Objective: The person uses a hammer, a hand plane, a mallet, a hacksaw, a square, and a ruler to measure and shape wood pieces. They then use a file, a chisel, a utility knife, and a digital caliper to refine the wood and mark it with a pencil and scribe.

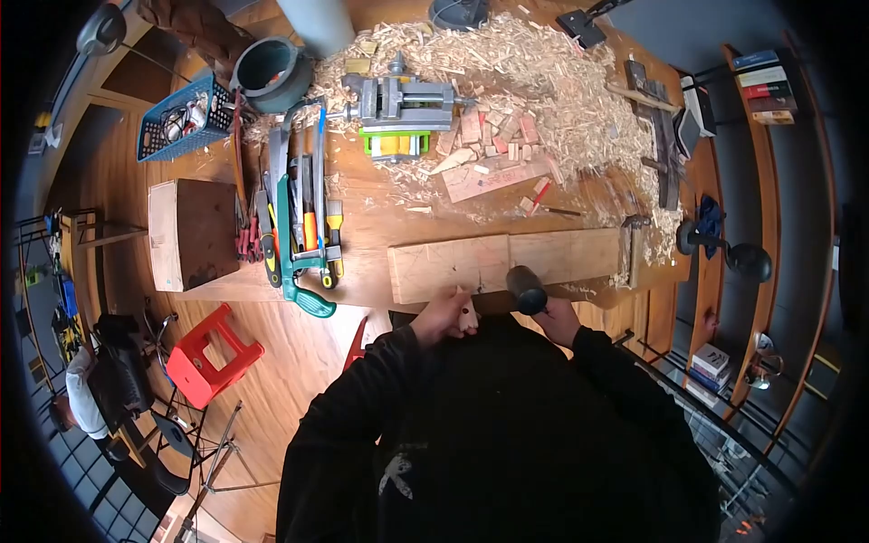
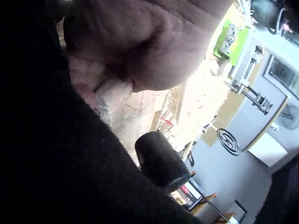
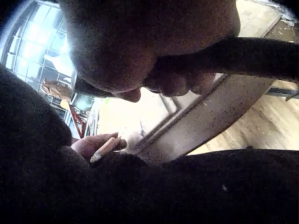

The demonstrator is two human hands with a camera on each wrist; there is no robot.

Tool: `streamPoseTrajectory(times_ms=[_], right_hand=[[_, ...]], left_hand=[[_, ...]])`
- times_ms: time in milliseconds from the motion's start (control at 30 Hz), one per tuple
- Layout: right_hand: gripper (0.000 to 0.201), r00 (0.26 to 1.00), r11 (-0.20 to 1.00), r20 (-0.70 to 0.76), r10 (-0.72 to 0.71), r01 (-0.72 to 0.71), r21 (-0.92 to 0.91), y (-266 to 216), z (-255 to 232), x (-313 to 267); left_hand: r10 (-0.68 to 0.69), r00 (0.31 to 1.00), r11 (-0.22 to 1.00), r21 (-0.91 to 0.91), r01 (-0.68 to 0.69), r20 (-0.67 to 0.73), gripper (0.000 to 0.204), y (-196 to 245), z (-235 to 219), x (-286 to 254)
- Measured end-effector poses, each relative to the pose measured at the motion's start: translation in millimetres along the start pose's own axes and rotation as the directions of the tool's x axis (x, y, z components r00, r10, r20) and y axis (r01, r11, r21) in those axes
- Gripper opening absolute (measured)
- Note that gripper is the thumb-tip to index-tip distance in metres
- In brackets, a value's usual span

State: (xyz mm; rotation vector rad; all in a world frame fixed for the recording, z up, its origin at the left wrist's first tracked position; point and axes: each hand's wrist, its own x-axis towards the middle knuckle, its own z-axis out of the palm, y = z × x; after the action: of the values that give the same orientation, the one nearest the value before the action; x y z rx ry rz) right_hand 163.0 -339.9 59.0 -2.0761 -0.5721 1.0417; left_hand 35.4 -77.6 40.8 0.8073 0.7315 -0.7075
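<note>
My left hand (image 1: 436, 317) grips a small pale wooden piece (image 1: 467, 319) at the near edge of the table, close to my body. In the left wrist view the palm (image 2: 145, 42) hides most of that piece (image 2: 112, 97). To its right, my right hand (image 1: 561, 321) holds a black-headed mallet (image 1: 525, 288), fingers curled round the dark handle (image 3: 252, 57) in the right wrist view. The mallet head is raised at the front edge of a long wooden board (image 1: 430, 267), a short way from the wooden piece. Pencil-like lines mark the board.
A grey vise (image 1: 407, 104) stands at the back among wood shavings (image 1: 570, 81) and offcuts. On the left lie a green-handled saw (image 1: 285, 217), brushes and other tools, beside a wooden box (image 1: 204, 233). A red stool (image 1: 213, 357) stands on the floor.
</note>
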Motion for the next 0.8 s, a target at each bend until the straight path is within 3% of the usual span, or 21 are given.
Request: streamPoseTrajectory(times_ms=[100,133,200,300,367,533,633,733,800], right_hand=[[0.014,0.999,0.997,0.047,0.028,-0.025,-0.077,4,6,9],[0.015,0.999,0.997,0.026,-0.027,0.028,-0.075,1,9,11],[0.016,0.997,0.995,0.006,-0.079,0.08,-0.068,-1,12,18],[0.016,0.996,0.986,-0.032,-0.089,0.083,-0.146,12,17,33],[0.016,0.999,0.973,0.03,-0.032,0.038,-0.226,30,18,44],[0.013,0.996,0.983,-0.028,-0.088,0.082,-0.162,12,6,64],[0.013,0.991,0.988,-0.046,-0.126,0.12,-0.1,7,2,66],[0.012,0.991,0.989,-0.041,-0.125,0.122,-0.081,2,0,61],[0.013,0.993,0.991,-0.034,-0.112,0.109,-0.079,-7,-2,53]], left_hand=[[0.034,0.998,0.997,0.074,-0.03,-0.06,0.028,-6,-2,5],[0.03,0.998,0.997,0.077,-0.025,-0.062,0.028,-7,-2,7],[0.109,0.984,0.988,-0.089,-0.123,-0.142,0.028,-10,-1,9],[0.151,0.97,0.974,-0.139,-0.179,-0.19,0.027,-6,2,9],[0.159,0.964,0.973,-0.131,-0.189,-0.211,0.027,1,3,10],[0.193,0.946,0.975,-0.057,-0.215,-0.26,0.027,26,-2,18],[0.165,0.969,0.984,-0.032,-0.174,-0.186,0.03,40,-1,14],[0.254,0.95,0.964,-0.027,-0.263,-0.183,0.035,44,2,18],[0.255,0.933,0.966,0.04,-0.254,-0.254,0.034,44,2,24]])
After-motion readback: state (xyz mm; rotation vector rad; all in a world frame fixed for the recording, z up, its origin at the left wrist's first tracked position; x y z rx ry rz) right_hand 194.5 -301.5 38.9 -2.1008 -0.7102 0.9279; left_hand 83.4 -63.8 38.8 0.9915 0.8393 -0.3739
